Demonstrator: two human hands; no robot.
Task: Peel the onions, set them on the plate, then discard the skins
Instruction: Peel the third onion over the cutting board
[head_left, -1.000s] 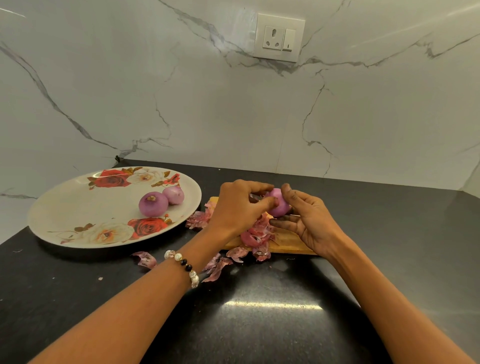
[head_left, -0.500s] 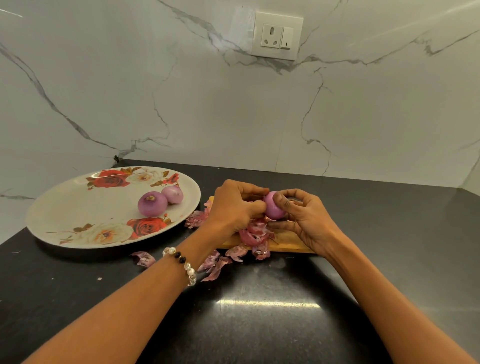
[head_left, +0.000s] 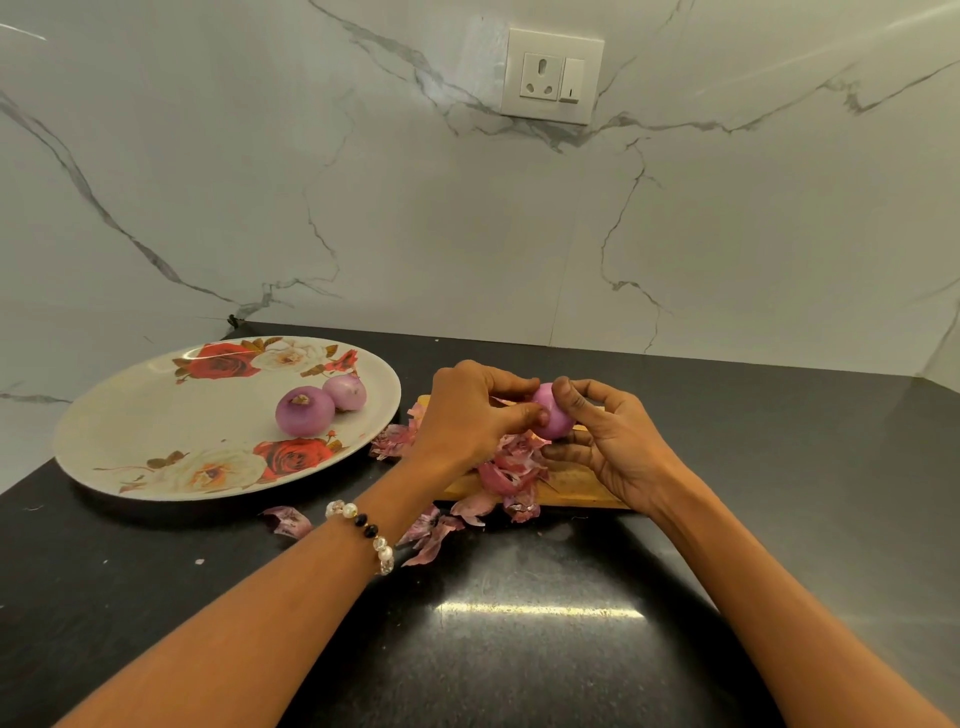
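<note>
Both my hands hold one purple onion (head_left: 551, 420) just above a small wooden board (head_left: 576, 486). My left hand (head_left: 470, 410) pinches its left side with thumb and fingertips. My right hand (head_left: 613, 441) cups it from the right, thumb on top. A pile of onion skins (head_left: 511, 467) lies on the board under the hands, and more skins (head_left: 434, 535) lie on the black counter in front. Two peeled onions, a larger one (head_left: 305, 411) and a smaller one (head_left: 345, 393), sit on the floral plate (head_left: 130, 415) to the left.
The black counter (head_left: 519, 649) runs back to a white marble wall with a socket and switch (head_left: 550, 75). One loose skin (head_left: 288, 519) lies near the plate's front rim. A beaded bracelet (head_left: 363, 535) is on my left wrist.
The onion has been turned slightly between my fingers and sits a little higher; my right thumb now rests on its top. Plate and skins have not moved.
</note>
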